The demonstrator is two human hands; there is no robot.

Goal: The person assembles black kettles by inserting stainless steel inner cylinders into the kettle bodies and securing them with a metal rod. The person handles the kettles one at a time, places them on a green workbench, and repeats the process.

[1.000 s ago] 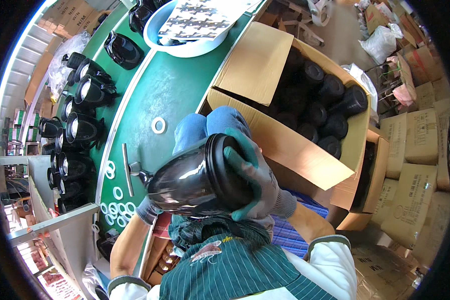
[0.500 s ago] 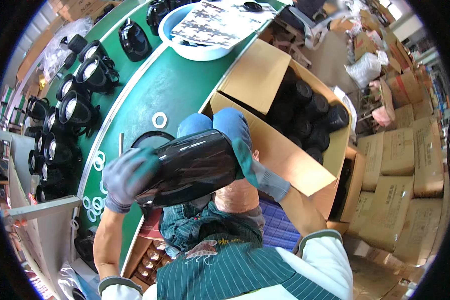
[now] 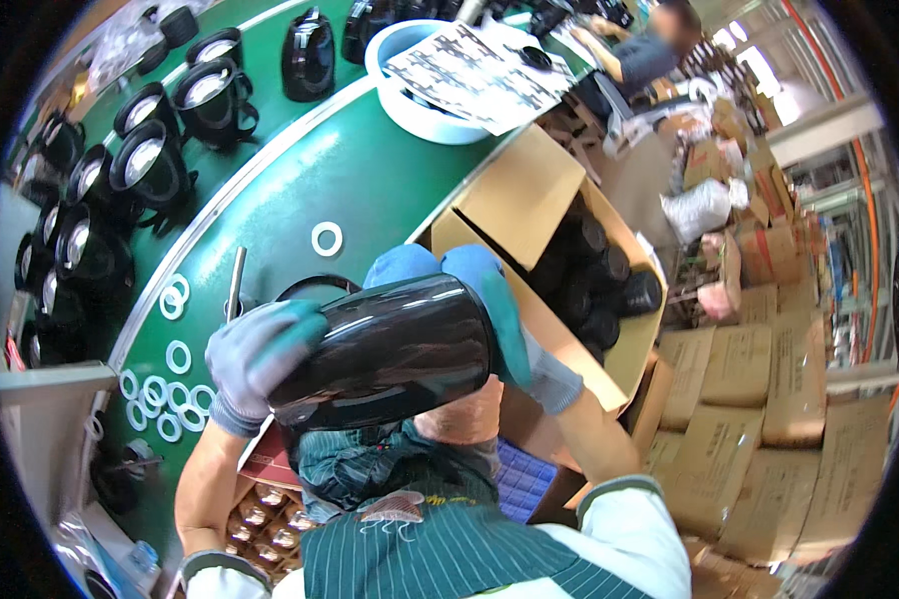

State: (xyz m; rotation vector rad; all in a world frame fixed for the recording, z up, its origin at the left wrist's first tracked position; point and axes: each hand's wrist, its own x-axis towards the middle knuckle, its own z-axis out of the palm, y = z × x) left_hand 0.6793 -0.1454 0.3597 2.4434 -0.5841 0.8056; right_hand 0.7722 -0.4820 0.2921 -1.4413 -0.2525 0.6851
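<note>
A glossy black jug body (image 3: pixel 395 344) lies on its side above my lap, long and rounded. My left hand (image 3: pixel 262 359), in a grey and green work glove, is closed around its left end; the fingers are slightly blurred. My right hand (image 3: pixel 514 334), gloved the same way, grips the right end, its fingers partly hidden behind the body. Behind it, at the edge of the green table (image 3: pixel 280 220), shows part of a round black rim (image 3: pixel 318 286). A metal rod (image 3: pixel 236 280) stands beside my left hand. One white ring (image 3: pixel 327 240) lies flat beyond the jug body.
Several white rings (image 3: pixel 155 391) lie at the table's left. Black jugs (image 3: pixel 138 165) crowd the far left. A white basin (image 3: pixel 395 100) holds a patterned sheet (image 3: pixel 474 75). An open carton (image 3: pixel 624 374) of black parts stands at right, near stacked boxes (image 3: pixel 739 369). Another person (image 3: pixel 639 50) is at the back.
The view has shifted, bringing the other person into sight. Both hands keep their hold on the jug body, which sits a little farther right and lower in the picture.
</note>
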